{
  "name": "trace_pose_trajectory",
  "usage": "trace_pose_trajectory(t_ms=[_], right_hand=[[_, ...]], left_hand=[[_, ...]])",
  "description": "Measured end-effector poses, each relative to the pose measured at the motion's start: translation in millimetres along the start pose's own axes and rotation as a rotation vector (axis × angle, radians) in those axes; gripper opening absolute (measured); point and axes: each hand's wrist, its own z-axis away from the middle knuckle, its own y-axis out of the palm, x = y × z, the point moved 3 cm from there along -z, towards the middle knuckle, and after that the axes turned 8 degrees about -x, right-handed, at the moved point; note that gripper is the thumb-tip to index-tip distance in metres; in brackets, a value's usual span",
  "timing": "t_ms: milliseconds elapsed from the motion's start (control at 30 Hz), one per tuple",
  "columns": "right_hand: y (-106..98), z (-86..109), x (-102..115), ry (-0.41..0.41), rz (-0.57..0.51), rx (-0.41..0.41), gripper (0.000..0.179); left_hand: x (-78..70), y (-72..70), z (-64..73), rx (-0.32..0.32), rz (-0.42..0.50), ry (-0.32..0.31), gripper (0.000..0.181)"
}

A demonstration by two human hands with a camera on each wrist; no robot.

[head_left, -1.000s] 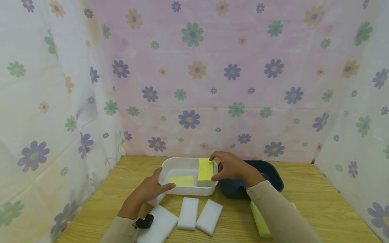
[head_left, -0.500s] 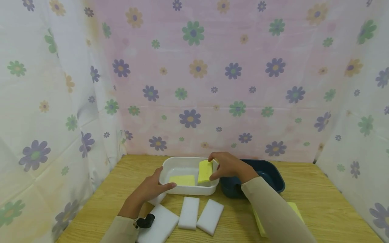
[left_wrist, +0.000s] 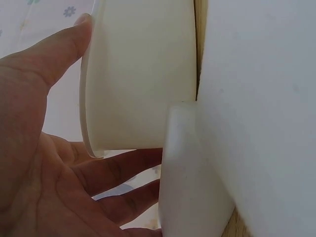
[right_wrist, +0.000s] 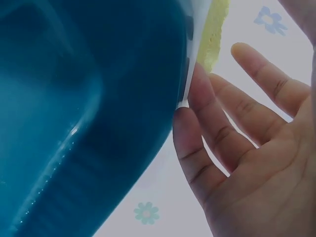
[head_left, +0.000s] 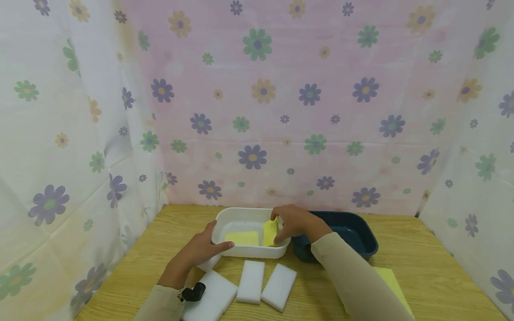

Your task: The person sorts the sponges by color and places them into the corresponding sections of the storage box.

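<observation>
A white plastic tub stands on the table with a pale yellow sponge lying flat at its front left. My left hand rests on the tub's left end, thumb along the front rim and the other fingers spread round the corner. In the left wrist view those fingers look fairly straight. Inside the tub's right end, my right hand pinches a brighter yellow sponge between thumb and fingertips. That sponge is tilted and partly hidden by the hand; its edge shows past the fingers in the right wrist view.
A dark blue tub stands right beside the white one, partly behind my right wrist. Several white sponges, one of them here, lie in front. A yellow block or sponge lies under my right forearm. Flowered cloth hangs around the table.
My right hand has moved slightly left and down with the yellow sponge, which now sits lower in the white tub. My left hand stays at the tub's left end.
</observation>
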Motion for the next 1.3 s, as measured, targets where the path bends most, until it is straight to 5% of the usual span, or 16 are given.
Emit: trace_pose_trajectory(t_ms=[700,967,1300], right_hand=[[3,1.4,-3,0.017,0.014,0.023,0.06],[-12,10.6,-1,-0.027,-0.054,-0.045,0.047],[-28,39.7,-2,-0.185,-0.09,-0.179,0.032]], left_hand=[[-4.8,-0.6,4.3,0.008,0.009,-0.008,0.116],[-2.9,-0.5,2.5,0.007,0.0,-0.005,0.116],[-1.8,-1.2,2.3,0.014,-0.007,-0.007,0.118]])
